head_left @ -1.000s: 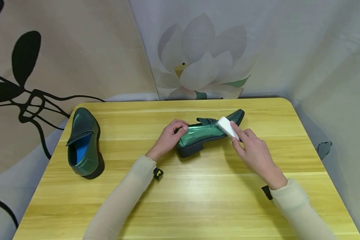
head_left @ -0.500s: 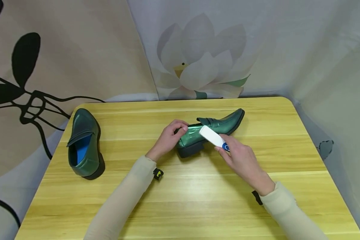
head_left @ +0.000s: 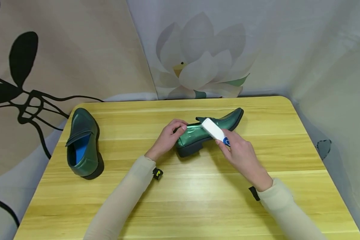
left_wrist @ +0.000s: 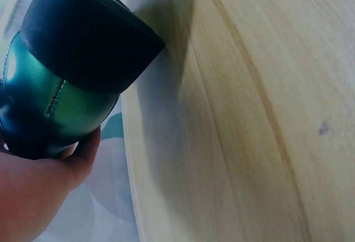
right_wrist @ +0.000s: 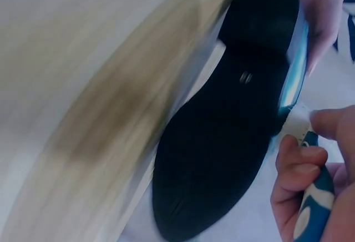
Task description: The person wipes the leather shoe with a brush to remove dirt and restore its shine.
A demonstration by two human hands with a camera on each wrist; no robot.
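The right hand [head_left: 240,152], gripping the brush [head_left: 213,129], has moved heelward along the shoe [head_left: 192,137], which the left hand [head_left: 169,136] grips by its back over the surface [head_left: 198,203], so work apparently centres mid-side.

The person's left forearm [head_left: 121,200] and right forearm [head_left: 289,210], both in long pale sleeves, slant inward from the bottom of the head view. The left hand [head_left: 168,136] grips with bent fingers, its thumb [head_left: 181,130] pointing inward and its bare left wrist [head_left: 152,154] nearly straight. The right hand [head_left: 243,153], apart from the left and slightly lower, holds a pinching grip, fingers curled in the right wrist view, its bare right wrist [head_left: 264,182] angled up and leftward.
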